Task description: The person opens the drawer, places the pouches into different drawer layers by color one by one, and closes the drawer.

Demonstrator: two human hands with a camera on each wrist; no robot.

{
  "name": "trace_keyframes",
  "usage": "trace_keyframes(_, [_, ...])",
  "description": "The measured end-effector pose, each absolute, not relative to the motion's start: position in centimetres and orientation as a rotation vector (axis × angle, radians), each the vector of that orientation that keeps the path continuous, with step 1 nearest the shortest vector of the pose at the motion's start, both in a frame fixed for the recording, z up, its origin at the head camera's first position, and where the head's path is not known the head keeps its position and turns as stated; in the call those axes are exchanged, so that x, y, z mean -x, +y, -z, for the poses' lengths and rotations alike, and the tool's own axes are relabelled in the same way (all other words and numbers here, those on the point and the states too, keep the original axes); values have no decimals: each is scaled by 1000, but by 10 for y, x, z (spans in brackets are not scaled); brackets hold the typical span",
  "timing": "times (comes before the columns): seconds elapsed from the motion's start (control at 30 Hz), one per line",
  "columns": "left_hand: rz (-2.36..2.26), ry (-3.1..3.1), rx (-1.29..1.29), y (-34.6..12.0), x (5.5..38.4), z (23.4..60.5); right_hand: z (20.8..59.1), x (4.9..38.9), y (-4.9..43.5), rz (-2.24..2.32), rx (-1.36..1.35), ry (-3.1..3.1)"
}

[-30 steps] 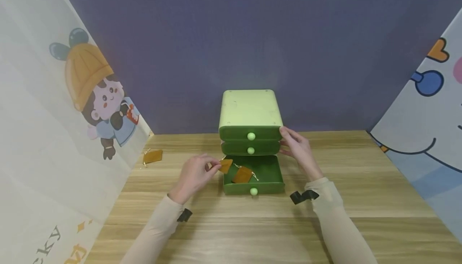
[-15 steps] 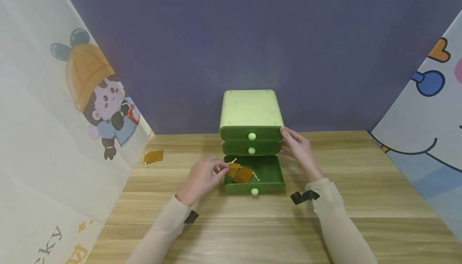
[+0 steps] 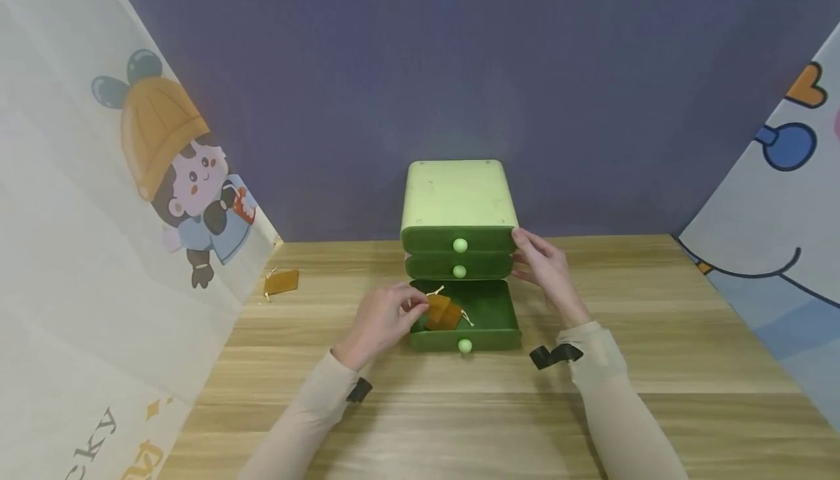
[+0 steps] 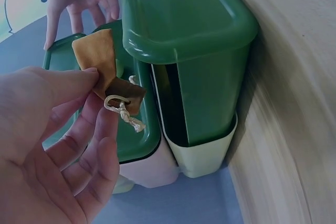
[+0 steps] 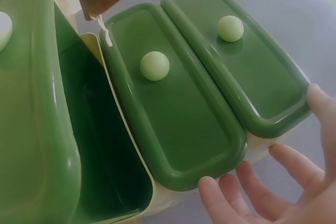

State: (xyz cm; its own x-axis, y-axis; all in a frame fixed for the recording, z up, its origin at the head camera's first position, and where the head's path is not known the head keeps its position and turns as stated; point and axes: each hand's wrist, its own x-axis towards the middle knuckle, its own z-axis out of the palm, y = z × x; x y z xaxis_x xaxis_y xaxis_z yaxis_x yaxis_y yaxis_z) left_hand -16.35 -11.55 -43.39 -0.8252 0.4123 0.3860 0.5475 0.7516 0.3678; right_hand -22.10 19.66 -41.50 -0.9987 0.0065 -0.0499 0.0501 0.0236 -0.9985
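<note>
My left hand [image 3: 386, 319] pinches a small brown drawstring pouch [image 4: 98, 56] between thumb and fingertips, its pale cord hanging loose. The pouch is over the pulled-out bottom drawer [image 3: 492, 310] of a small green cabinet [image 3: 459, 192]. A second brown pouch [image 3: 450, 317] lies in that drawer, partly covered by the held one in the head view. My right hand [image 3: 546, 273] rests at the cabinet's right side, thumb at the top drawer's front edge [image 3: 485, 239] and fingers spread lower along the side. The upper two drawers are closed.
Another brown pouch [image 3: 282, 282] lies on the wooden table [image 3: 459, 422] at the far left. A dark blue wall [image 3: 341, 101] stands right behind the cabinet. White printed panels [image 3: 59, 210] close off both sides.
My left hand has moved right with the pouch, from the drawer's left edge to over its inside, overlapping the pouch lying there. My right hand has stayed at the cabinet's side.
</note>
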Motion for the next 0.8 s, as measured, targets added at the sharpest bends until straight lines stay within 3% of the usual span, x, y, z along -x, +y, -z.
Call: trace_keyframes(0.8, [625,-2735,731,-102,185,451,414,222,195,2185,-65,2214])
